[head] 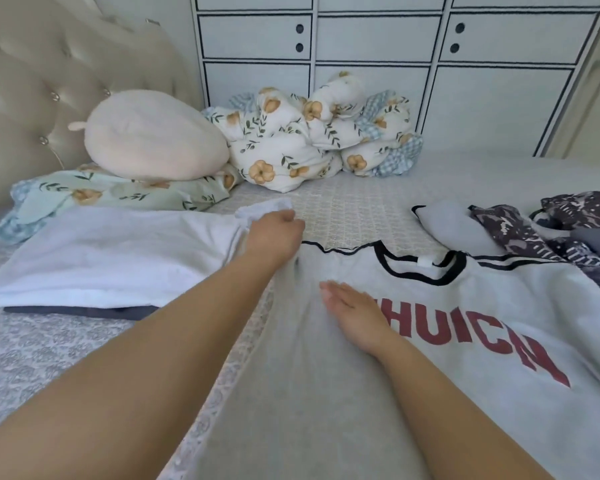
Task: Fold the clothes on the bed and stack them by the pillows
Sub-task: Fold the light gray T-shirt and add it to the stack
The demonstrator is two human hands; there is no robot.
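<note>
Partly done: a folded stack (94, 258) lies at left beside the pillows (118, 192). The grey shirt (326, 375) lies spread in the near centre, unfolded. Left hand (274, 233) pinches its shoulder; right hand (354, 306) presses flat, fingers straight. Patterned clothes (548, 230) wait at right.

My two bare arms and hands, seen from above.

My left hand (274, 233) and right hand (355, 315) wear nothing: no gloves, no rings, no watch or band at either wrist. Both forearms are uncovered along all that shows, down to the lower edge of the view, so no sleeve or cuff comes into sight. My fingernails look short and plain, though they are a little blurred.
</note>
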